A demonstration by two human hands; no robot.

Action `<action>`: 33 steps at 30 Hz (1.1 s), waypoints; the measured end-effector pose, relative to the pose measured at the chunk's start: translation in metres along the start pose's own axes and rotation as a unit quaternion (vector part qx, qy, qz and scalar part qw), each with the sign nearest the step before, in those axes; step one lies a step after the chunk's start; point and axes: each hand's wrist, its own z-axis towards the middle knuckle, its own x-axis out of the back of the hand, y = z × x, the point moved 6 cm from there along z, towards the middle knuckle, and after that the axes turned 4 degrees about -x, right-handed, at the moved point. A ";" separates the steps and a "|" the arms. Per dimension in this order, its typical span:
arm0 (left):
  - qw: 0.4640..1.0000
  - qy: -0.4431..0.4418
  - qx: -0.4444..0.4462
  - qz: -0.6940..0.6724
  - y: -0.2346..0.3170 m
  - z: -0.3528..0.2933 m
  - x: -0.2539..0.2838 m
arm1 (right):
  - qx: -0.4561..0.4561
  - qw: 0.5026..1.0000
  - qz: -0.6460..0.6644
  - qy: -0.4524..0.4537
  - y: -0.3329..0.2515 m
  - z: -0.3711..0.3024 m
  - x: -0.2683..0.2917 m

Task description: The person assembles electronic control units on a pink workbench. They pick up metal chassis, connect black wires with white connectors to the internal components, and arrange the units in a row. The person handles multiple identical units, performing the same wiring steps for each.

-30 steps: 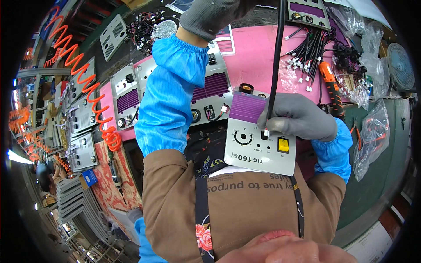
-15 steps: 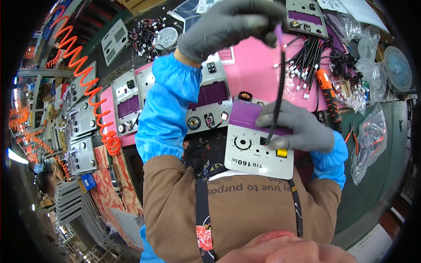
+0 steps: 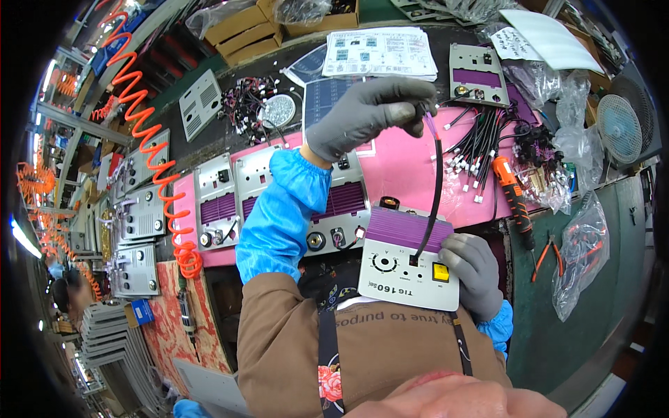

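Note:
My gloved left hand [image 3: 380, 115] is raised over the pink mat, fingers pinched on the thin coloured ends of a black sleeved cable [image 3: 437, 184]. The cable curves down into a small rectangular opening in a front panel [image 3: 380, 282]. This panel is pale grey with a purple louvred section, a printed dial ring and a yellow rocker switch [image 3: 440, 272]. It is tilted against the bench edge, close to my chest. Gripping its right edge beside the switch is my gloved right hand [image 3: 477, 272], fingers on the face; the thumb is hidden.
Similar panels [image 3: 216, 191] line the pink mat [image 3: 397, 167] on the left. Black cables with white connectors [image 3: 477, 160], an orange-handled screwdriver [image 3: 512, 191] and pliers [image 3: 550, 258] lie right. An orange coiled hose [image 3: 146, 132] hangs left. Papers [image 3: 380, 52] lie at the back.
My right hand has left the cable area on the panel's face and moved down to its right edge. My left hand still pinches the cable end. The view has shifted, showing more of the far bench.

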 end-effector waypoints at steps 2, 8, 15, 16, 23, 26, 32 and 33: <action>1.000 -0.007 0.013 -0.001 -0.002 0.000 -0.005 | 0.002 0.999 -0.010 0.031 0.000 0.004 0.001; 0.997 -0.015 0.069 0.019 -0.015 -0.016 -0.004 | -0.044 0.990 0.078 0.110 0.027 0.013 0.004; 0.973 -0.110 0.174 0.102 -0.019 -0.016 -0.024 | -0.119 0.973 0.128 0.154 0.059 0.022 -0.007; 0.964 -0.142 0.191 0.118 -0.023 -0.014 -0.025 | -0.134 0.970 0.135 0.153 0.063 0.022 -0.009; 0.904 -0.240 0.230 0.270 -0.028 -0.006 -0.051 | -0.126 0.970 0.134 0.156 0.058 0.020 -0.008; 0.900 -0.234 0.263 0.258 -0.030 -0.004 -0.053 | -0.121 0.973 0.120 0.157 0.054 0.022 -0.005; 0.935 -0.211 0.239 0.151 -0.052 -0.005 -0.043 | -0.187 0.953 0.184 0.154 0.077 0.024 -0.017; 0.931 -0.211 0.246 0.170 -0.052 -0.002 -0.041 | -0.189 0.950 0.190 0.158 0.080 0.029 -0.016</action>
